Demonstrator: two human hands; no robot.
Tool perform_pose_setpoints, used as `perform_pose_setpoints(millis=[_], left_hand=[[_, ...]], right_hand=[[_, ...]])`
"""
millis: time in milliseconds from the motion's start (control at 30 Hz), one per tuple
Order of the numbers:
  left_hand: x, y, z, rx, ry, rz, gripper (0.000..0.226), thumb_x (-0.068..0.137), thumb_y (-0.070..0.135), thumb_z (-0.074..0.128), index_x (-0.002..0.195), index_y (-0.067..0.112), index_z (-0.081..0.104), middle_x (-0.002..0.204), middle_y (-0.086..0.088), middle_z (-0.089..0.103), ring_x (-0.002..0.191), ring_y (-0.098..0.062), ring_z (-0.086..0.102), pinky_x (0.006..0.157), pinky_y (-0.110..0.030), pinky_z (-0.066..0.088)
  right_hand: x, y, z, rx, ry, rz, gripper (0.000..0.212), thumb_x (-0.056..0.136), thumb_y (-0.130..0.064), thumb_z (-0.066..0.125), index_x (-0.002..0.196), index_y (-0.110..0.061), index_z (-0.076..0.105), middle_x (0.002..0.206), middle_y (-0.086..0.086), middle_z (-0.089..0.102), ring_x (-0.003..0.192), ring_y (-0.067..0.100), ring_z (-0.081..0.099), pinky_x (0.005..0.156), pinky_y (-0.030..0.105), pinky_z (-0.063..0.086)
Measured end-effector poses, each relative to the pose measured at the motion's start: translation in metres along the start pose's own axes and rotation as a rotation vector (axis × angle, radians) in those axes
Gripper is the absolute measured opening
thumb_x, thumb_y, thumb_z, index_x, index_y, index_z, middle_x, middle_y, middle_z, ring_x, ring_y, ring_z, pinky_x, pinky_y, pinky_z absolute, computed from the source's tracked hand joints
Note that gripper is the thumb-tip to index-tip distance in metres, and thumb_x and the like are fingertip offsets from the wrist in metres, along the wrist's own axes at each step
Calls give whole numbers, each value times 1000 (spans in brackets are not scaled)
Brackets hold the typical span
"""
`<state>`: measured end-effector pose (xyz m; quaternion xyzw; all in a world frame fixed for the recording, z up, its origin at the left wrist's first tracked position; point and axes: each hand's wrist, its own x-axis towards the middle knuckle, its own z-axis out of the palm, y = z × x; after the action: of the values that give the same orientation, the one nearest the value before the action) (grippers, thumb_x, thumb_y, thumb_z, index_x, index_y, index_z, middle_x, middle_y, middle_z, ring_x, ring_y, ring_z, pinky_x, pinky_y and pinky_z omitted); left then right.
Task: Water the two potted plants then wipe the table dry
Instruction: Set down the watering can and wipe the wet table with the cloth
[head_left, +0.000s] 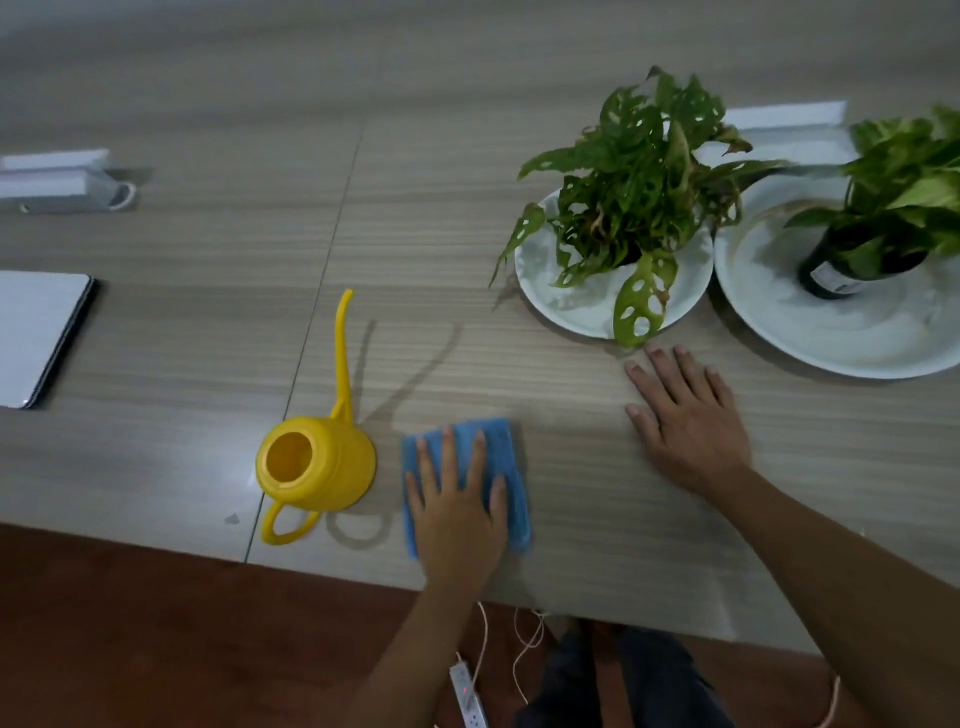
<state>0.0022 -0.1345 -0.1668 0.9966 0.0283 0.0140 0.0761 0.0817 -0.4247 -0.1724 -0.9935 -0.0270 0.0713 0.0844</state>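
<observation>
My left hand (460, 512) lies flat with spread fingers on a folded blue cloth (511, 467) near the table's front edge. Just left of the cloth stands a yellow watering can (317, 470), its long spout pointing away from me. My right hand (691, 421) rests palm down on the bare wooden table (571, 374), holding nothing. Beyond it, a holey-leaved plant (639, 176) stands on a white plate (582, 306). At the right edge, a second plant (904, 182) in a dark pot (831, 278) stands on a larger white plate (857, 338).
A closed laptop or tablet (36, 335) lies at the left edge. White boxes sit at the far left (52, 179) and behind the plants (784, 127). Below the table edge are a power strip (467, 696) with cables and my legs (623, 680).
</observation>
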Motion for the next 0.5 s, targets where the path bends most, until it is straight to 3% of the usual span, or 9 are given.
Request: perform_pose_setpoints(millis=[100,200,267,367,433,500], left_hand=[[-53,51,3,-131,-146,153,61,99,55,35,157,38,22,168,-2,16,154,-36,9,118,-60,22],[16,59,12,-48,-178,330,60,100,56,35,156,43,19,169,0,12,155,-34,3,119,-60,18],[44,22,11,14,-75,146,59,100,55,35,156,40,24,168,-3,18,154,-35,7,118,-62,19],[-16,7,4,-2,31,-82,61,100,53,38,157,37,23,167,-5,18,154,-37,12,115,-63,24],[-68,44,2,-61,-67,17,62,99,53,40,156,40,22,167,-3,17,153,-37,12,117,-61,21],[-61,80,10,-120,-86,235,59,99,55,38,155,43,24,167,0,18,154,-35,11,119,-58,16]], right_hand=[[-2,-2,2,0,11,-7,58,100,-51,15,156,-36,15,166,-5,11,153,19,2,121,45,6],[-3,0,5,-1,32,-10,58,101,-46,16,157,-31,17,166,-5,15,152,19,6,120,43,6],[-3,1,5,15,38,-19,58,101,-44,17,157,-27,19,165,-5,17,152,19,7,120,42,5],[-4,3,4,28,51,-10,58,101,-43,19,156,-24,23,165,-4,19,152,20,10,120,43,8],[-3,3,3,36,48,1,58,101,-42,20,156,-24,23,164,-3,21,152,21,12,120,45,10],[-5,3,5,38,41,-19,59,101,-43,19,156,-23,23,165,-3,19,152,21,11,121,45,10]])
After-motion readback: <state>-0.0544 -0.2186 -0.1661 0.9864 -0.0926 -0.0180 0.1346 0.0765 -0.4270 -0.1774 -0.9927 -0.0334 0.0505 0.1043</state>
